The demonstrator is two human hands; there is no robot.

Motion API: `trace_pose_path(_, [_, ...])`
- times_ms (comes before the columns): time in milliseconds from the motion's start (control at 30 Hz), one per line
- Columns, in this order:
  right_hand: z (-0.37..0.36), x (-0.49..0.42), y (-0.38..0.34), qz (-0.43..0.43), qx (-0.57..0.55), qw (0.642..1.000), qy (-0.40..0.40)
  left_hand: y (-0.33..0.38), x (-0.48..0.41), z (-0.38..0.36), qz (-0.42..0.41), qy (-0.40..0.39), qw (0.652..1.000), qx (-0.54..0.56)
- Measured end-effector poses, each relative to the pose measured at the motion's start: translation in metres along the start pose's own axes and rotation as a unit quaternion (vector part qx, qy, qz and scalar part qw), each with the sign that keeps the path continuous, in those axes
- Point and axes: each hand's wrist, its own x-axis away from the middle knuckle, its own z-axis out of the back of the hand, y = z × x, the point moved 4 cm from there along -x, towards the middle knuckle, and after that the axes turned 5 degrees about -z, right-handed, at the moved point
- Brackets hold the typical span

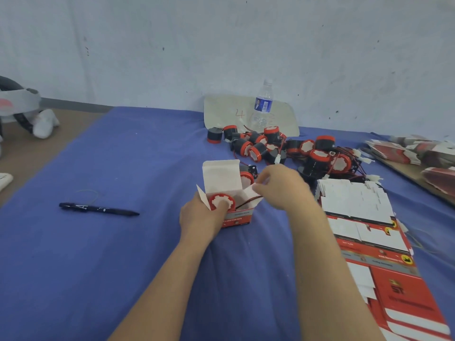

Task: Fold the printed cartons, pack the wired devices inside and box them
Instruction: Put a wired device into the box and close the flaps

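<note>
Blue cloth (98, 267) runs under your forearms and carries everything. Flat cartons (406, 291) lie fanned along your right, and the heap of wired devices (283, 148) waits beyond, near the wall. Just in front of that heap stands the open carton (240, 216), lid flap up. Your left hand (202, 217) grips it from the left, one digit resting on the device (221, 201) seated inside. Your right hand (283, 188) pinches the right side flap (251, 191). You look to be at the closing step. A red-black wire (248, 201) rides high across the opening, so the next move likely calls for tucking it down before folding that flap in.
</note>
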Motion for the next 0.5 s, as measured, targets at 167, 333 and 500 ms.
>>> trace_pose_path(167, [0.011, 0.013, 0.002, 0.045, -0.011, 0.996, -0.071, 0.0, -0.001, -0.001, 0.003, 0.026, 1.0, -0.002])
trace_pose_path(333, [-0.014, 0.016, -0.017, 0.107, -0.098, 0.974, -0.176, 0.001, 0.001, 0.003, -0.026, 0.036, 0.999, 0.012])
trace_pose_path(500, [-0.031, 0.014, -0.016, 0.104, -0.323, 0.922, -0.188, -0.001, -0.001, 0.009, -0.016, 0.044, 0.999, 0.027])
